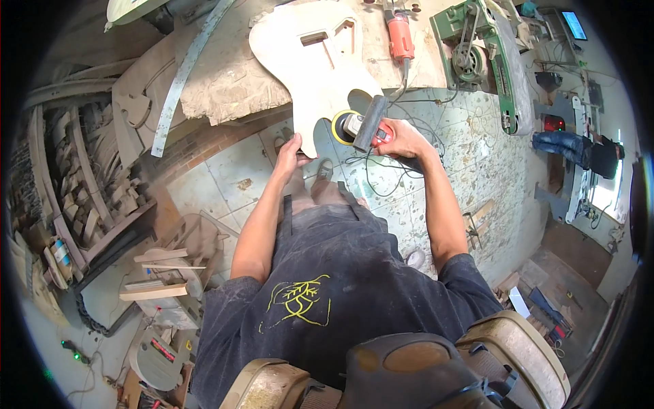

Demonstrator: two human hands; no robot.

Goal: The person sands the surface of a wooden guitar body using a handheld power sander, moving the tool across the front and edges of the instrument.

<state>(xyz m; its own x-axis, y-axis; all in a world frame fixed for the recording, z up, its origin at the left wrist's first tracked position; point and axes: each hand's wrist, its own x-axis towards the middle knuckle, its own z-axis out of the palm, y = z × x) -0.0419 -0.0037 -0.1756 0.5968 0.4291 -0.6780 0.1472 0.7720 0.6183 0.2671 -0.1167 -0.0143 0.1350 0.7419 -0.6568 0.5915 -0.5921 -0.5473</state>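
A pale wooden electric guitar body [310,75] with cut-out pockets reaches over the near edge of the workbench. My left hand [291,153] is closed around the tip of its nearer left horn. In my right hand [406,139] is a red and silver angle grinder [353,124], its round disc rimmed in yellow. A dark grey bar [370,123] lies across the grinder, just in front of my fingers. The disc is at the edge of the curved cutaway; whether it touches the wood I cannot tell.
The workbench [225,88] carries a long metal strip [187,78] and a red power tool [400,37]. A green belt-driven machine [477,61] stands at the right. Cables [392,178] loop below the grinder. Wood scraps [102,184] fill a left rack. Another person [579,151] is far right.
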